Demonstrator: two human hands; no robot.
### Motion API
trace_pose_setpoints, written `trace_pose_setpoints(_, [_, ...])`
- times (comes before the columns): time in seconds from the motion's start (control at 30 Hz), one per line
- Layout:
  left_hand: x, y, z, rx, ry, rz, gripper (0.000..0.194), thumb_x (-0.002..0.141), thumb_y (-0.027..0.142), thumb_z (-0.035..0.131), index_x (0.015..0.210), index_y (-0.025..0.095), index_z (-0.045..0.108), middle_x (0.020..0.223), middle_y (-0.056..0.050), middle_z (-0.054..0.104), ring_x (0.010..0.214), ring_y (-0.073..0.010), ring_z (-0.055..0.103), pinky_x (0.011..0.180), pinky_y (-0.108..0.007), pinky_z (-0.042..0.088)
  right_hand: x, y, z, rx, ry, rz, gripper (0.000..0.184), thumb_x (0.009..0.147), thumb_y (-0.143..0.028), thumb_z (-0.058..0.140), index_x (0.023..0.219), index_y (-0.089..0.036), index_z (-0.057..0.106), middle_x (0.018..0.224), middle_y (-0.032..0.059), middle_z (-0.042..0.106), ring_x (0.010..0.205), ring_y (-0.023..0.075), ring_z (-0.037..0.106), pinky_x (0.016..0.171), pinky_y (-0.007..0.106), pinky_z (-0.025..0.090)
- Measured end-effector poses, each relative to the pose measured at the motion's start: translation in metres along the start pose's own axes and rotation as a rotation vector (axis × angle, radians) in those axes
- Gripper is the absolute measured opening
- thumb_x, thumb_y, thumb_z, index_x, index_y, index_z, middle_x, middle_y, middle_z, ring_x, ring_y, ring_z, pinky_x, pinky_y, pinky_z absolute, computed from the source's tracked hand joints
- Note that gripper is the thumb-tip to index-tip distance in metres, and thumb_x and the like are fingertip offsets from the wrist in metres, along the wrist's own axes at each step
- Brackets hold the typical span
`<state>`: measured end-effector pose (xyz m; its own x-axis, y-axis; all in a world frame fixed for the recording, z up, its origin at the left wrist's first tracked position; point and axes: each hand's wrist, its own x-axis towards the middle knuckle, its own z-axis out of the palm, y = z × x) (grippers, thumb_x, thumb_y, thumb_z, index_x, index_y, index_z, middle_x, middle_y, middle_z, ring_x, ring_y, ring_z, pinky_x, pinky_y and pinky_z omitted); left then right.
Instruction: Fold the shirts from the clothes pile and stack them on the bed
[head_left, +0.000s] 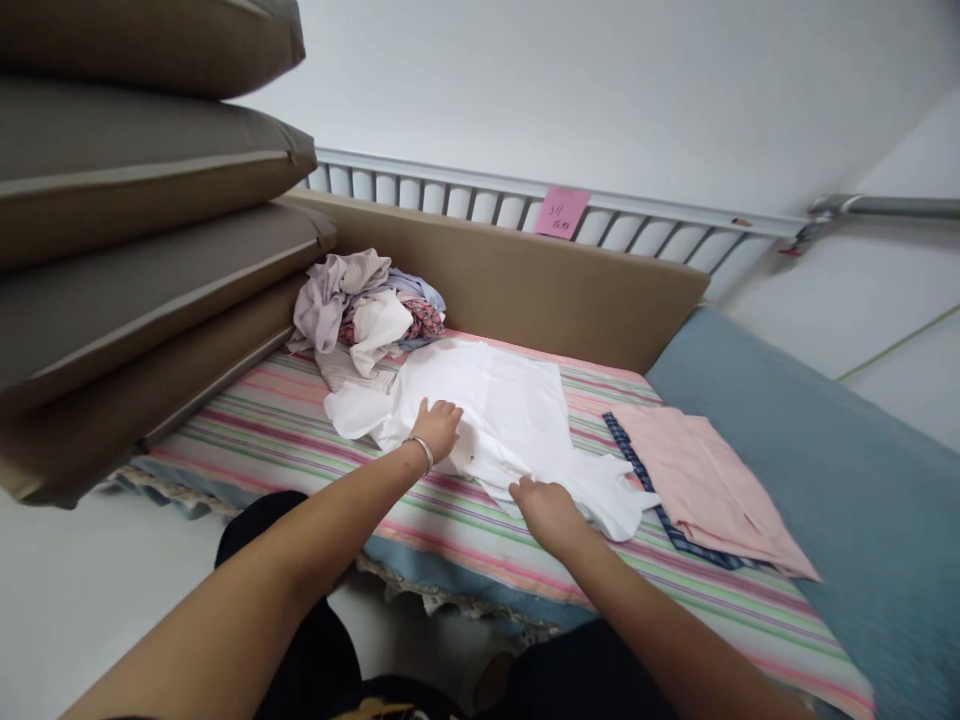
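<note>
A white shirt (510, 385) lies spread on a striped sheet (285, 430), its sleeves out to both sides and its near edge creased. My left hand (439, 430), with a silver bangle at the wrist, rests palm down on the near left part of the shirt, its fingers apart. At the near right edge, my right hand (546, 508) has its fingers closed on the fabric; the thumb is partly hidden. To the right lies a folded pink garment (709, 480) on top of a dark blue checked garment (637, 460).
A heap of crumpled clothes (337, 290) sits at the back left. Stacked brown cushions (150, 220) rise on the left. Behind the sheet stand a brown panel (525, 280) and a white rail (450, 185) bearing a pink note (562, 212). A blue surface (862, 480) borders the right.
</note>
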<state>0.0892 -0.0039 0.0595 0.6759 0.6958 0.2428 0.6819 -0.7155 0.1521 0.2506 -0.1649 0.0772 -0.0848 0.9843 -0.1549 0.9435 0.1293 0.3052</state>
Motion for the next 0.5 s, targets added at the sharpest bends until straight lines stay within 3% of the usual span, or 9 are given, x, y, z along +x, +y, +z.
trace_pose_setpoints(0.07, [0.007,-0.003,0.005,-0.014,-0.004,-0.113,0.040,0.076,0.020,0.057,0.115,0.016,0.049,0.116,-0.014,0.054,0.111,-0.0289,0.044,0.098,-0.057,0.023,-0.001,-0.003,0.001,-0.003,0.014,-0.001,0.023,0.080,-0.009,0.039,0.089,-0.016,0.059,0.088,0.0088,0.062,0.074,0.0186,0.061,0.059,0.027,0.038])
trace_pose_setpoints(0.2, [0.019,-0.008,0.013,-0.047,-0.018,-0.176,0.027,0.074,0.008,0.050,0.100,0.013,0.058,0.097,-0.013,0.061,0.097,-0.0285,0.052,0.091,-0.057,0.030,-0.002,-0.003,0.002,-0.019,0.054,0.017,0.021,0.078,-0.007,0.042,0.087,-0.017,0.058,0.085,0.0076,0.061,0.074,0.0183,0.059,0.059,0.027,0.035])
trace_pose_setpoints(0.3, [0.019,-0.010,0.000,-0.076,0.014,-0.162,0.023,0.076,0.006,0.045,0.088,0.015,0.062,0.090,-0.010,0.062,0.093,-0.0249,0.054,0.093,-0.052,0.030,-0.003,0.002,0.000,-0.033,0.090,0.040,0.022,0.078,-0.007,0.042,0.090,-0.018,0.057,0.088,0.0073,0.060,0.077,0.0200,0.058,0.060,0.029,0.035])
trace_pose_setpoints(0.4, [-0.008,-0.011,-0.025,-0.100,0.088,-0.091,0.021,0.078,0.011,0.047,0.091,0.019,0.062,0.093,-0.006,0.061,0.096,-0.0205,0.051,0.100,-0.044,0.025,-0.012,0.003,0.004,-0.018,0.165,0.050,0.022,0.078,-0.007,0.042,0.089,-0.019,0.056,0.090,0.0068,0.058,0.080,0.0201,0.055,0.062,0.029,0.035])
trace_pose_setpoints(0.5, [-0.064,-0.008,-0.040,-0.140,0.209,0.090,0.019,0.079,0.013,0.047,0.089,0.021,0.061,0.086,-0.003,0.059,0.091,-0.0175,0.050,0.103,-0.041,0.021,-0.033,-0.009,0.025,0.071,0.316,0.035,0.024,0.077,-0.004,0.042,0.087,-0.020,0.057,0.087,0.0052,0.058,0.079,0.0187,0.054,0.065,0.029,0.038])
